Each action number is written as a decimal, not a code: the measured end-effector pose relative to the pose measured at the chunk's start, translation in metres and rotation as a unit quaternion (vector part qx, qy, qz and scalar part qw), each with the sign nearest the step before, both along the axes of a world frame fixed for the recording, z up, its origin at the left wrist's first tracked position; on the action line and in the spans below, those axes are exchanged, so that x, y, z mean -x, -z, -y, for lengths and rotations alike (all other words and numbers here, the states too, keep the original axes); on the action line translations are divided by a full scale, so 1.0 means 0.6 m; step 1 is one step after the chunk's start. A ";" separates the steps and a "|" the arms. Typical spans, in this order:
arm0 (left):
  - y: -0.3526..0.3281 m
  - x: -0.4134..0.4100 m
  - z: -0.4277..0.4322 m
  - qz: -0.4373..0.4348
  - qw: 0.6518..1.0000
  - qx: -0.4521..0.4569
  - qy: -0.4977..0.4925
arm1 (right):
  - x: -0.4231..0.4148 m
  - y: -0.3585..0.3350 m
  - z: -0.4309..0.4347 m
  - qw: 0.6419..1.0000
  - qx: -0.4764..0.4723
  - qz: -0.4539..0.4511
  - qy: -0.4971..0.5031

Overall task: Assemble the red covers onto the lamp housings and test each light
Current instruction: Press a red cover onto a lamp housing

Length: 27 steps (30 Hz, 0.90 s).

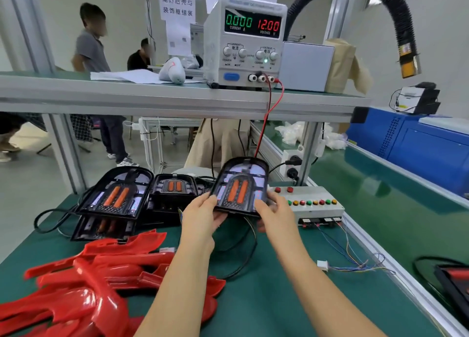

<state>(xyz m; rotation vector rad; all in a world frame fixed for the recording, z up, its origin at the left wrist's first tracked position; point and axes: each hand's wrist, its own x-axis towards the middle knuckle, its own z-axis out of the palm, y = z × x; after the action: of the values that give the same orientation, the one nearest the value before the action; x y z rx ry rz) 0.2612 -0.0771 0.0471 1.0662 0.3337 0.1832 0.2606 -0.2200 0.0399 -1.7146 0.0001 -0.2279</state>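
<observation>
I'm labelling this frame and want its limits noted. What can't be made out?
Head view:
Held lamp housing: lower edge hidden by the left hand and right hand.
Red covers: pile cut off by the bottom-left edge.
Bottom housing: mostly hidden under the top housing.
Button box: labels too small.

Place: I'm looking into a factory assembly station.
Bench: green mat (279, 306) under an aluminium-frame shelf (152, 97).
Test gear: a power supply (245, 42) where I read 12.00 V, and a button box (311, 206) with coloured lamps.
Stock: red covers (88, 273) heaped beside stacked black lamp housings (119, 197).
Line: a green conveyor belt (375, 189) runs alongside.
</observation>
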 end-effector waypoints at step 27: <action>0.044 0.174 -0.098 -0.011 0.474 -0.865 0.164 | 0.133 0.109 0.167 0.920 -0.312 -0.223 0.080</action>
<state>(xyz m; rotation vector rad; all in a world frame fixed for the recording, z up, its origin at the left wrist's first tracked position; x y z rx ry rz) 0.1567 -0.0181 0.0207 3.1807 -0.2363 0.1087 0.1807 -0.3201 -0.0258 -1.0921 0.5023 0.0508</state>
